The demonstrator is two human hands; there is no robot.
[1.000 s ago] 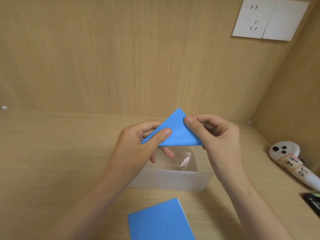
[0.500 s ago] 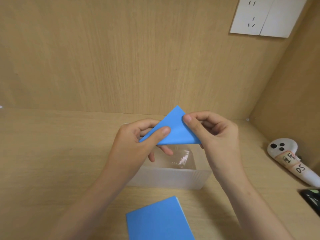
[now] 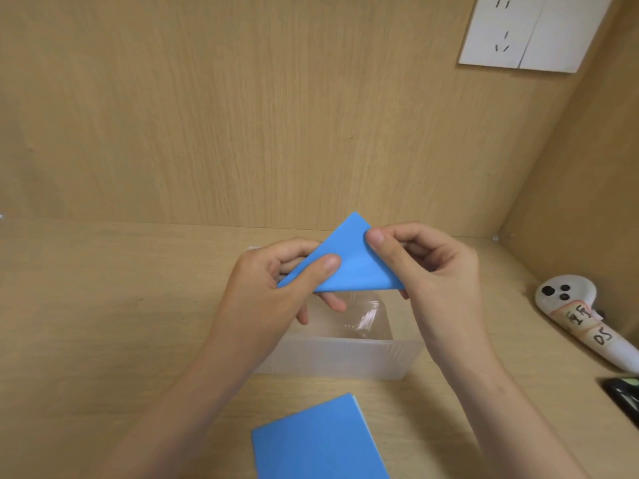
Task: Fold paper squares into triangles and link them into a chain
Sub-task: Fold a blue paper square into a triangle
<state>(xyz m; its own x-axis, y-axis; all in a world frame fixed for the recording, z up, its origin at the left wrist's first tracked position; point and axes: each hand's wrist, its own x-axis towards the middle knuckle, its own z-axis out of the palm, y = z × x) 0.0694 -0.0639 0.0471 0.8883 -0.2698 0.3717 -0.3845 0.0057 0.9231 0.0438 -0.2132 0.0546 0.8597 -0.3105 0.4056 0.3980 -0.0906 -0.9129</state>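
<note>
Left hand [image 3: 276, 288] has the triangle [image 3: 356, 267] pinched at its lower left, thumb flat on the front face and the fingers tucked behind. Right hand [image 3: 435, 271] pinches the right side, thumb up near the top point and the other fingers curled in behind the paper. Both hands have a proper grip on it, and it's up in the air at centre frame, just above the box [image 3: 345, 357].

My read is that we're in the folding step. One blue square is already a triangle, with the long edge along the bottom and the point up. Next is probably either running the thumbs along that bottom edge to sharpen the crease or bringing the two bottom corners together for another fold. Either way the edges need to stay lined up, since thin paper slips easily. I can't see any chain or a second triangle, so linking looks a way off.

Stuff I can't make out:
- both bottom corners of the triangle are behind the hands
- no idea how many layers it has
- the box is clear plastic with glare, and something shiny may be inside
- the stack [image 3: 318, 440] of blue squares, lower centre, is cut off by the bottom edge
- a black thing [image 3: 622, 399] at the right edge is cropped, just below the controller [image 3: 570, 305]
</note>
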